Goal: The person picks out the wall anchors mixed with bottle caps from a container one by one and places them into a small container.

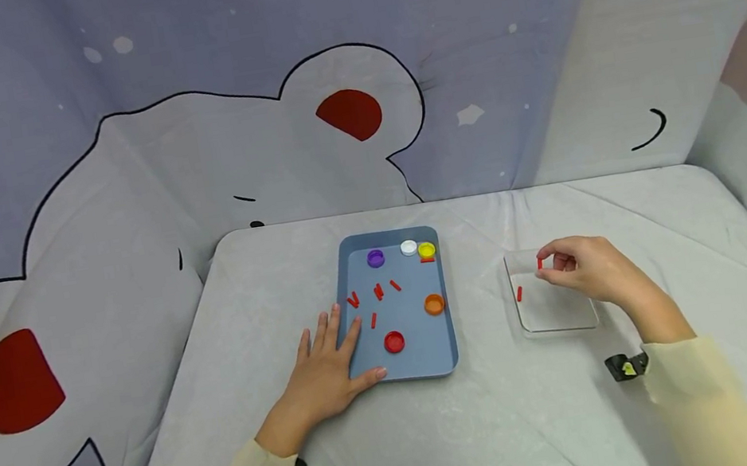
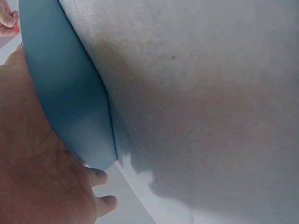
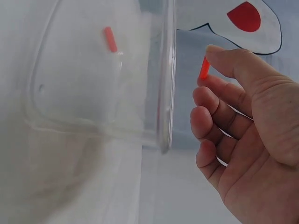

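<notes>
Between the thumb and index fingertip of my right hand [image 1: 592, 270] a small red stick [image 3: 204, 68] is pinched, held on end. This hand hovers over a clear, shallow plastic box [image 1: 560, 331], in which another red stick [image 1: 519, 294] lies. My left hand [image 1: 321, 382] rests with spread fingers on the left edge of a blue-grey tray [image 1: 418, 364], thumb across its near rim. Several red sticks [image 1: 395, 285] lie scattered over the tray's middle, and one lies beside the yellow cap [image 1: 427, 249]. In the left wrist view the palm overlaps the tray's outer wall [image 2: 70, 88].
Inside the tray also stand a purple cap [image 1: 376, 258], a white cap [image 1: 408, 247], an orange cap [image 1: 434, 304] and a red cap [image 1: 394, 342]. A white cloth [image 1: 494, 408] covers the table. Printed curtains [image 1: 260, 153] hang behind it.
</notes>
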Demonstrator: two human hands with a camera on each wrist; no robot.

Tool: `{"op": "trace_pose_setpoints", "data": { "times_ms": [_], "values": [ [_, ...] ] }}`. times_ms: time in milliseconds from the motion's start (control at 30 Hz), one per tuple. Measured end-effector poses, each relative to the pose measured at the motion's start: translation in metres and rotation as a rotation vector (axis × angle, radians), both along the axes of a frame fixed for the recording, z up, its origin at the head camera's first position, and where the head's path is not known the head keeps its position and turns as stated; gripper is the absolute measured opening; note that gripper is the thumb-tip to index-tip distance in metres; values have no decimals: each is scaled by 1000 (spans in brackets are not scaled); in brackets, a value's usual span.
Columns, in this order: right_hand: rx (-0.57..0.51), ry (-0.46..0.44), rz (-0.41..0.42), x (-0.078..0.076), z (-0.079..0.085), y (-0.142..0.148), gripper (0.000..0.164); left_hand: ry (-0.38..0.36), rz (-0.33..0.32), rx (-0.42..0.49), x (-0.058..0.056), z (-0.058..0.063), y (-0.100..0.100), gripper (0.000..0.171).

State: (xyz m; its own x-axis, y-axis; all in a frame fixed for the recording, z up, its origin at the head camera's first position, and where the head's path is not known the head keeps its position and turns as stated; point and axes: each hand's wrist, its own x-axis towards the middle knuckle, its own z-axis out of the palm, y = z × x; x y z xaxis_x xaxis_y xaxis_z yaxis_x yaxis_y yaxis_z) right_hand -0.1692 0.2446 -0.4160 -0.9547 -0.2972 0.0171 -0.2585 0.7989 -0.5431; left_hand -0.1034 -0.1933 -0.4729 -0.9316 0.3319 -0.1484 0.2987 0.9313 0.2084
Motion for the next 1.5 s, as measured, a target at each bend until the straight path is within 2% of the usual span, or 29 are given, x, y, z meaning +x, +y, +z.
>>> {"op": "trace_pose_setpoints", "data": {
  "times_ms": [467,733,1133,1300,1500],
  "values": [
    [15,17,6,-1,-6,8,24,14,-7,-3,1,2,-1,95],
    [-1,20,20,-2,-6,2,27,19,-9,-3,2,3,0,95],
    [-38,-22,118,-18,-5,-45,28,-6,1,7,2,3,0,95],
    [-38,-31,141,-24,-4,-68,28,-3,-2,3,2,3,0,95],
    [-93,-83,160,-28,-2,-92,31,-4,0,12,3,3,0,95]
  ]
}}
